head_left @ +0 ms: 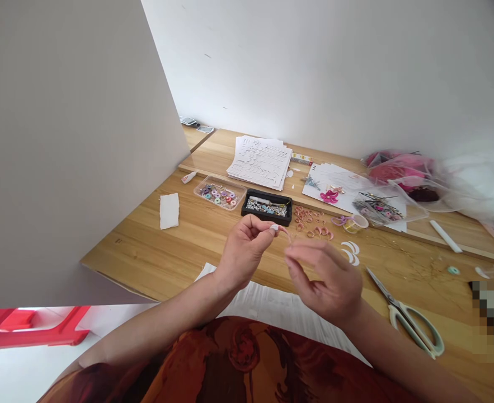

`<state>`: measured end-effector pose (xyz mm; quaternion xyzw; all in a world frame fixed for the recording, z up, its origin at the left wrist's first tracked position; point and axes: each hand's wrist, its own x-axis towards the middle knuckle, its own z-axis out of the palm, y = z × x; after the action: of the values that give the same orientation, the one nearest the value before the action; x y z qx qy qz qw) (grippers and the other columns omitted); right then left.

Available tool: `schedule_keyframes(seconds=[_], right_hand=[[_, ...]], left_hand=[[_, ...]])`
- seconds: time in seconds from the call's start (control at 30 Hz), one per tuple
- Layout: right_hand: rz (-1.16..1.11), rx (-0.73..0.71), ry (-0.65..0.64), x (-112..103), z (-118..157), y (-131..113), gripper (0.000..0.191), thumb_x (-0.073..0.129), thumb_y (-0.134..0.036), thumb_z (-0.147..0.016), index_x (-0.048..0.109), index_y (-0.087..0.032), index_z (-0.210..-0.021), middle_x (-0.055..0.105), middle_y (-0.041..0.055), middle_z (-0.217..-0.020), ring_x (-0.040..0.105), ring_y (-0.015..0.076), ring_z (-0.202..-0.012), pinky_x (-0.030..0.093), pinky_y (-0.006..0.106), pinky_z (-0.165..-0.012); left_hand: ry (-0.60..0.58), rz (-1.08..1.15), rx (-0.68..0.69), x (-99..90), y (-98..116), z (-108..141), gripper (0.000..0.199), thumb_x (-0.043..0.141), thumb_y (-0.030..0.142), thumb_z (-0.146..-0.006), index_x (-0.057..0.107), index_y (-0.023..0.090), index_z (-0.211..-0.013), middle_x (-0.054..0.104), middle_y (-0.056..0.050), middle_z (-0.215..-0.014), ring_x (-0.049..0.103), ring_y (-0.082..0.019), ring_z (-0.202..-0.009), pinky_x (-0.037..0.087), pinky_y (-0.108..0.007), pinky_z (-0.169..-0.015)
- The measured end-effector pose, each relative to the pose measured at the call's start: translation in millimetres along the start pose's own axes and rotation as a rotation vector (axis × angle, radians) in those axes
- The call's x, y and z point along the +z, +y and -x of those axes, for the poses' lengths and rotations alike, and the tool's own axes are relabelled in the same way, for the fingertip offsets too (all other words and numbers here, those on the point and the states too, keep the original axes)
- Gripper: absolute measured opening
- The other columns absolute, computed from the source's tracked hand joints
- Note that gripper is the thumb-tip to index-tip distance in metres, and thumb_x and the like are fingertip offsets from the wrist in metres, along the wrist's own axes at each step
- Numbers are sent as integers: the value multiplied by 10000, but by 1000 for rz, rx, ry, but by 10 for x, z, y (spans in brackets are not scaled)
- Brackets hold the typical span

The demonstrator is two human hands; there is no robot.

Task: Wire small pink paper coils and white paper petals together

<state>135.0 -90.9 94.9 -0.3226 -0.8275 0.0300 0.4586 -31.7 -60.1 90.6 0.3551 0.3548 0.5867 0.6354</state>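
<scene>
Above the table's front part, my left hand (pixel 244 249) pinches a small pink curved strip (pixel 283 230) between thumb and forefinger. A bit of white shows at those fingertips; I cannot tell whether it is a paper piece. Close by on the right, my right hand (pixel 328 277) is closed, its thumb and forefinger drawn together near the strip's free end. What it grips, if anything, is too small and blurred to make out. Similar pink curled loops (pixel 309 221) lie beyond the hands, and white paper crescents (pixel 351 253) rest past my right fingers.
Scissors (pixel 412 324) lie at the right. Behind my hands are a black tray (pixel 267 221) of beads, a clear box (pixel 200 195) of spools, and cut paper sheets (pixel 261 162). A thread spool (pixel 356 224), fine wires and bagged pink material (pixel 410 170) occupy the right side.
</scene>
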Motion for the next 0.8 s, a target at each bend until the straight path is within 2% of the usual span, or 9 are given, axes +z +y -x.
schedule_keyframes(seconds=[0.13, 0.3, 0.43, 0.63, 0.8], right_hand=[[-40, -76, -132, 98, 112, 96, 399, 652, 30, -837, 654, -194, -1168, 719, 95, -1067, 698, 192, -970, 588, 328, -892], [-86, 17, -141, 98, 86, 224, 297, 647, -2, -861, 691, -215, -1063, 742, 64, -982, 710, 178, -905, 586, 314, -839], [-106, 93, -165, 43, 53, 252, 243, 658, -30, -857, 711, -218, -1002, 741, 56, -948, 714, 178, -878, 584, 311, -821], [76, 87, -110, 9, -3, 368, 166, 674, -74, -866, 722, -200, -963, 747, 83, -992, 717, 194, -898, 585, 334, -838], [217, -55, -59, -132, -135, 403, 259, 680, -23, -823, 717, -189, -1018, 740, 108, -1050, 707, 230, -951, 585, 388, -881]], left_hand=[[5, 36, -38, -3, 31, 3, 247, 803, 234, -763, 563, 180, -754, 762, -23, -803, 675, -123, -788, 467, -284, -824], [-33, 60, -82, -22, 63, 5, 262, 816, 238, -719, 562, 179, -736, 757, -24, -784, 666, -125, -783, 448, -279, -791], [-18, 58, -94, -35, 69, -9, 262, 813, 249, -712, 561, 180, -727, 757, -26, -777, 649, -117, -771, 428, -267, -767], [-34, 32, -130, -47, 84, -1, 262, 813, 236, -696, 560, 183, -737, 754, -19, -790, 656, -119, -773, 433, -273, -780], [-28, -30, -88, -56, 69, -4, 242, 803, 220, -706, 566, 182, -736, 748, -12, -770, 683, -133, -790, 456, -293, -829]])
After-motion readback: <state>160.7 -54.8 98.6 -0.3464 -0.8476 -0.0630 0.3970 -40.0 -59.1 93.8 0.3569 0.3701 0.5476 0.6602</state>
